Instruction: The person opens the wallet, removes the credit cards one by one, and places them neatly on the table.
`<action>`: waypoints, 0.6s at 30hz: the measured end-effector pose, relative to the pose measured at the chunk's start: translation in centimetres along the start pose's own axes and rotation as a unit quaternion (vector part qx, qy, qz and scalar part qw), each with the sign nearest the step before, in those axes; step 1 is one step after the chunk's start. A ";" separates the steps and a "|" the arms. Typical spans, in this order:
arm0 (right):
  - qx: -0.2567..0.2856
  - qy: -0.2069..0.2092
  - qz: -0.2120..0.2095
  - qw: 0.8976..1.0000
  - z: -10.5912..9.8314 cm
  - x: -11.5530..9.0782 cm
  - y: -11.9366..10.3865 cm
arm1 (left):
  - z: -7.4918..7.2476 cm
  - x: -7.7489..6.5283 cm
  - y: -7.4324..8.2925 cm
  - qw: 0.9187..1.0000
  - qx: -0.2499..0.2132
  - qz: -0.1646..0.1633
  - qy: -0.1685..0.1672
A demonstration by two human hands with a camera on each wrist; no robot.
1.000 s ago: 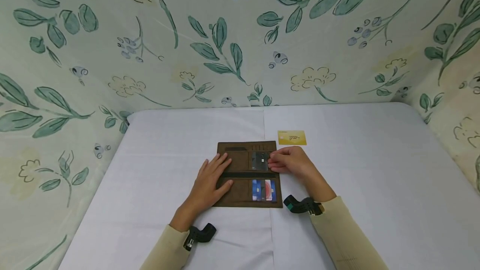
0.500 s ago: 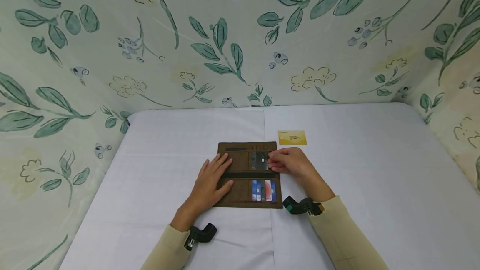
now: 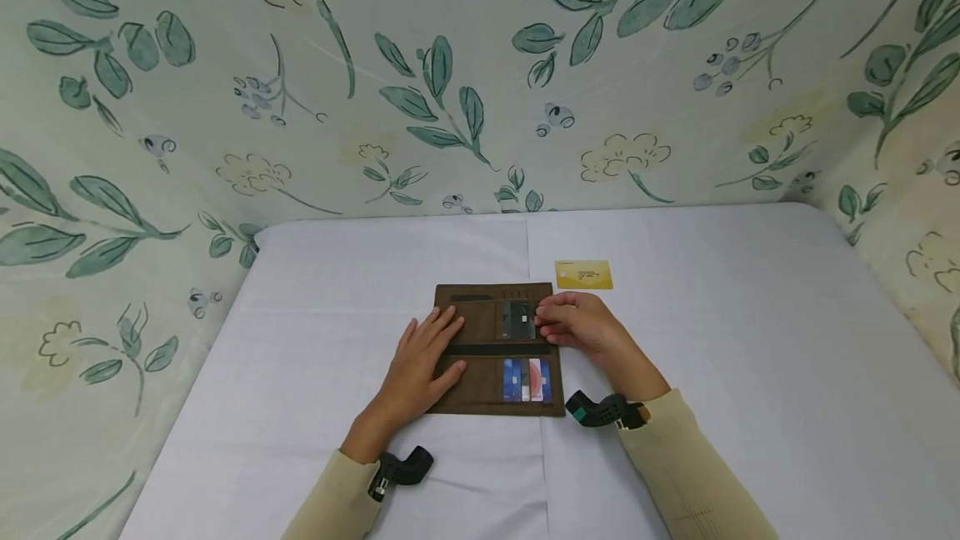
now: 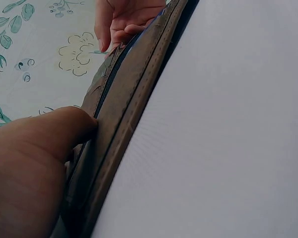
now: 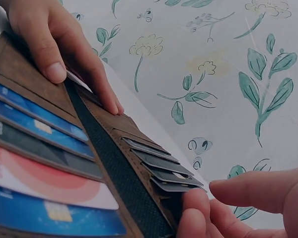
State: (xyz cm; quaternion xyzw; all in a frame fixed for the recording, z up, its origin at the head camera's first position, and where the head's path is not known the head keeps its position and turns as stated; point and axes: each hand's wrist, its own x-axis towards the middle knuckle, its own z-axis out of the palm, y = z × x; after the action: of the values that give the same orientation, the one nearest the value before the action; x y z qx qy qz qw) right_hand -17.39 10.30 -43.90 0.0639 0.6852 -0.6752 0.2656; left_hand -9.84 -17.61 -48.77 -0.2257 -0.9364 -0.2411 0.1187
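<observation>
L hand laid on L side of opened brown wallet: fingers spread wide over far panel, thumb rested on near panel. R hand held narrow at R edge of far panel, fingers curled; end of a dark card seemingly pinched btwn tips (contact partly hidden by fingers in R wrist view).

Largest first. Backdrop: pale cloth, printed w/ green leaves, yellow & blue flowers, berries; hung behind table and at both sides. Table: covered in white cloth, creases seen. Beige sleeves worn on both arms.

Wallet is laid flat near mid-table, fold run L–R, crossed by dark strip. Black wrist cams are strapped on, one per wrist, just past the cuffs.

Cards, smallest: yellow card is laid flat on cloth, just beside wallet's far R corner, beyond R hand. Near panel, R half: blue cards, a dark grey one & a white one w/ red-pink circles are tucked in overlapping slots. Far panel: more dark cards are slotted in steps next to R fingertips.
</observation>
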 end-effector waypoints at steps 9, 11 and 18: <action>-0.021 0.007 -0.004 1.000 0.1 0.2 0.2 | -0.1 0.0 0.0 1.000 0.002 -0.006 -0.011; -0.021 0.010 -0.002 1.000 0.1 0.2 0.3 | -0.1 0.0 0.0 1.000 0.003 -0.007 -0.013; -0.037 0.030 -0.004 0.999 0.5 0.5 0.5 | -0.1 0.0 0.0 1.000 0.007 -0.005 -0.012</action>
State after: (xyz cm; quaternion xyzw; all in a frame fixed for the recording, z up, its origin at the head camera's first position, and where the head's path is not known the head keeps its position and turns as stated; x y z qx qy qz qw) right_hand -17.42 9.72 -44.58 0.0716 0.7181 -0.6479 0.2440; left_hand -9.79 -17.66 -48.64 -0.2230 -0.9404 -0.2328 0.1081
